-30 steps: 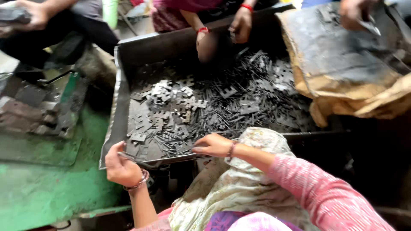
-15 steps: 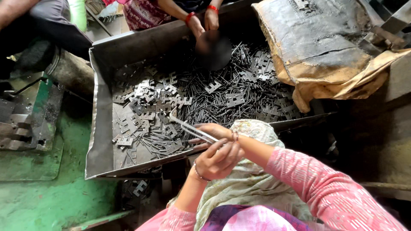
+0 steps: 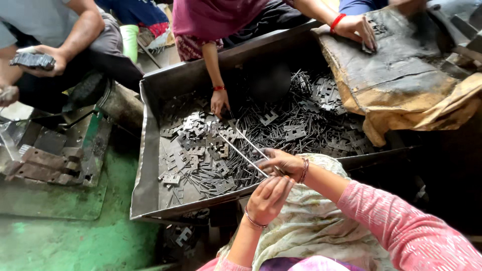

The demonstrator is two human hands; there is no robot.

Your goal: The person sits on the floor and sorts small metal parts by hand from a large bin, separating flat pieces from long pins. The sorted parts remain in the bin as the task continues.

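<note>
The right hand's fingers [image 3: 273,159] pinch thin metal rods [image 3: 241,150] at their near ends; the long axis runs toward the upper left over the tray [image 3: 145,165] of metal pieces [image 3: 201,145]. The left hand [image 3: 266,199], curled just below, touches the rod ends.

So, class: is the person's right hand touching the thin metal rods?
Touching. The head view shows the right hand with fingers closed around the rods' near ends.

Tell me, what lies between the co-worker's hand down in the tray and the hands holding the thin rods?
In the head view, loose flat metal plates and pins cover the tray floor between the co-worker's hand and the person's hands; the rods stretch across them.
</note>
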